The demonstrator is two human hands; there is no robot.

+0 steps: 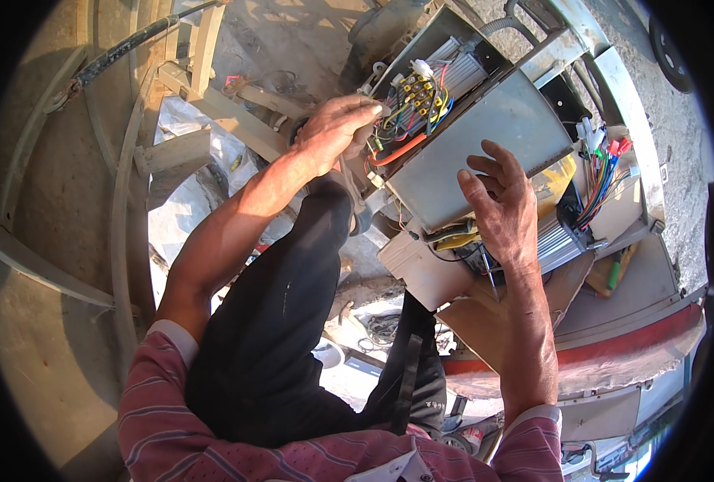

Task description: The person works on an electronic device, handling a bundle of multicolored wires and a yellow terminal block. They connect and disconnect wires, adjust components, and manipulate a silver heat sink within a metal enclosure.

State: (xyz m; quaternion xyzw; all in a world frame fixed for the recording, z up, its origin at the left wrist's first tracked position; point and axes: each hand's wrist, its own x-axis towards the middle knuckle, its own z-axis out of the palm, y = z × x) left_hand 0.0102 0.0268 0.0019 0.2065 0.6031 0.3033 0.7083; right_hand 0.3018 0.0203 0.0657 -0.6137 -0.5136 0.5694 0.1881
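Observation:
My left hand is closed, fingers curled together, at the near left edge of an open metal box. Whatever it may grip is hidden by the fingers. Inside that box, a bundle of coloured wires with yellow connectors lies against a finned metal controller. An orange cable runs out beside my left hand. Over the near right part of a flat grey metal panel, my right hand hovers with bent, spread fingers and nothing between them.
A second finned controller with a coloured wire bundle sits at the right. Below it lie a screwdriver with a green handle and cardboard. Metal frame bars rise at the left. A red-edged body panel curves at lower right.

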